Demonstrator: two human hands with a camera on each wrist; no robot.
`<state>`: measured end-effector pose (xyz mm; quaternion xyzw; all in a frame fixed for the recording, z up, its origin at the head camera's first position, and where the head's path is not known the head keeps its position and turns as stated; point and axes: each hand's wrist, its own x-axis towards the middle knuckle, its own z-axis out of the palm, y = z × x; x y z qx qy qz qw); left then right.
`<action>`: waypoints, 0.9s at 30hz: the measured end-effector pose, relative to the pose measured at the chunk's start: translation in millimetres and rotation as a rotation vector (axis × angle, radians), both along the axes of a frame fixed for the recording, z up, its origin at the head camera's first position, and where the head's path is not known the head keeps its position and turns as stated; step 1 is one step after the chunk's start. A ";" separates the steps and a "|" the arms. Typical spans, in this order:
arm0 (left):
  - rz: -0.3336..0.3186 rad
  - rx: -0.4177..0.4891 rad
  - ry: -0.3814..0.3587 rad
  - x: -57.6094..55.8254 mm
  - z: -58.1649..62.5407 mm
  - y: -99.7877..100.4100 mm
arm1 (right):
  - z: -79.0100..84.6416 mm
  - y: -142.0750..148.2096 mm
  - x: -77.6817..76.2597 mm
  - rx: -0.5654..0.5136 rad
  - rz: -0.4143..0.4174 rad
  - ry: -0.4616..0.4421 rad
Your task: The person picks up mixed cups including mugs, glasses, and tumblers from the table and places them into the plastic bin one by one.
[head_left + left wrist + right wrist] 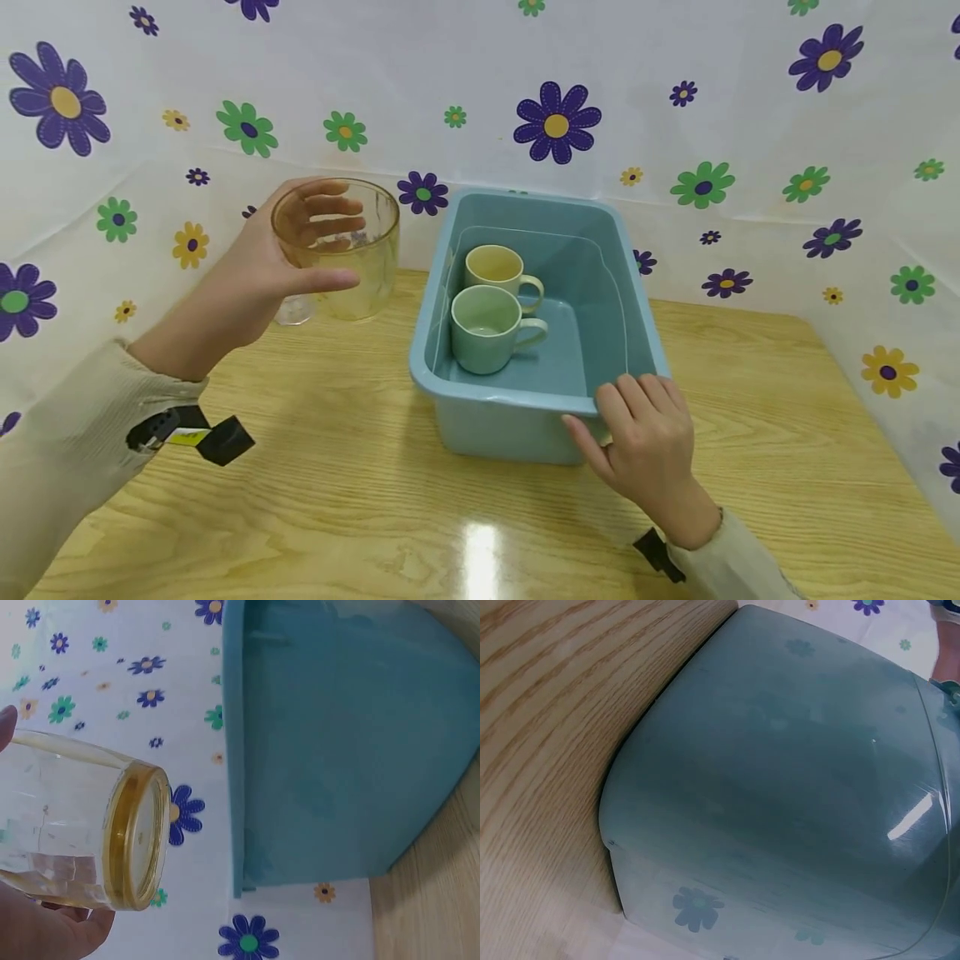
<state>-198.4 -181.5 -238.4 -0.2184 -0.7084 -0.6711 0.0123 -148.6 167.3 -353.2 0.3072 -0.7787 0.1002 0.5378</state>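
Note:
In the head view my left hand (251, 258) holds an amber-tinted clear glass (367, 283) with its mouth up, thumb on the near side and fingers round the far side. The same glass (75, 825) shows in the left wrist view, with its thick base towards the tub. My right hand (648, 433) grips the near right corner of a blue plastic tub's rim (502, 397). Inside the tub, along its left side, stand a yellow mug (489, 282) and a pale green mug (480, 343), handles to the right. The right hand is hidden in the right wrist view.
Behind my left hand shows the clear foot of another glass (295, 311), its upper part hidden. All stands on a wood-grain table (322, 483). A white flower-patterned cloth (480, 67) hangs along the back and right side.

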 end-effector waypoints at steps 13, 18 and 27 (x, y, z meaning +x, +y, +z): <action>-0.034 -0.134 -0.051 -6.4 42.8 50.3 | -2.5 1.0 -1.9 -0.006 0.000 0.008; -0.029 -0.216 -0.055 -13.5 50.4 66.4 | -2.3 1.4 -1.9 -0.007 -0.002 0.010; -0.045 -0.265 -0.063 -27.9 48.2 93.6 | -1.0 1.5 -1.5 0.004 -0.012 -0.003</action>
